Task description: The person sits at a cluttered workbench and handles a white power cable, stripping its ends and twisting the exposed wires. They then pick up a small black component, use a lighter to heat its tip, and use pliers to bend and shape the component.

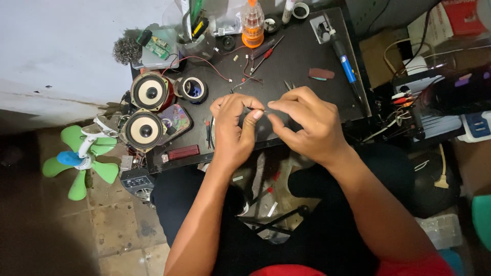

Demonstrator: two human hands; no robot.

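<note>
My left hand [232,130] and my right hand [307,125] meet over the near edge of a small black table [302,56]. Both pinch a thin wire [259,109] between thumb and forefinger, the fingertips almost touching. The wire is very fine and mostly hidden by my fingers. More thin red and black wires [240,76] trail across the table behind my hands. Two round speakers [146,110] lie at the table's left end, just left of my left hand.
A blue-handled soldering iron [343,61], a roll of tape [194,88], screwdrivers [268,51], an orange bit holder [252,23] and a tool cup [197,38] lie on the table. A green fan [79,158] stands on the floor at left. Boxes and cables crowd the right.
</note>
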